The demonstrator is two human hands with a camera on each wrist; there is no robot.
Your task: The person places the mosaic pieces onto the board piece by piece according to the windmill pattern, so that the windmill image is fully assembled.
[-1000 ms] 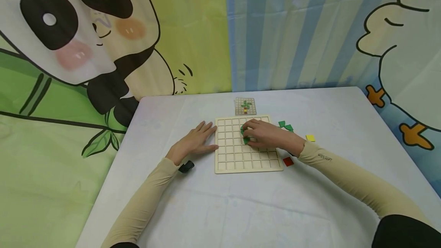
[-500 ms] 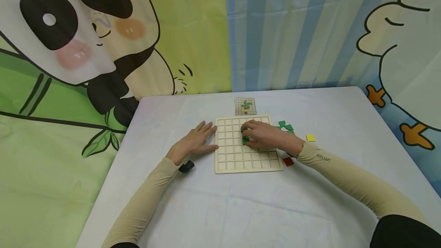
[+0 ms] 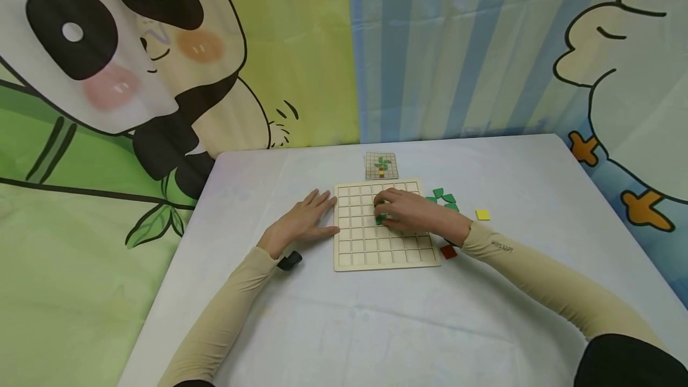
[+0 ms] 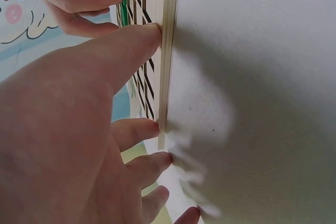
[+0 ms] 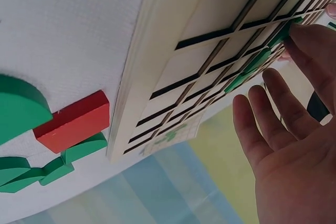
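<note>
A pale wooden grid board (image 3: 355,246) lies flat on the table. My left hand (image 3: 301,223) rests at its left edge, fingers spread and straight, with thumb and fingertips touching the rim in the left wrist view. My right hand (image 3: 411,211) is over the middle of the board. Its thumb and index finger pinch a small green piece (image 3: 380,220) at the grid cells; in the right wrist view this green piece (image 5: 283,32) sits at the thumb tip. Another green piece (image 5: 249,69) lies beside it on the grid, partly hidden from above by the fingers.
Behind the board lies a small pattern card (image 3: 381,166) showing a green, yellow and red figure. Right of the board are several loose green pieces (image 3: 449,198), a yellow square (image 3: 482,214) and a red square (image 3: 448,251). White cloth covers the table (image 3: 344,327).
My right hand shifts very slightly left over the board, its fingers staying at the green piece. The head view moves a little. My left hand stays at the board's edge.
</note>
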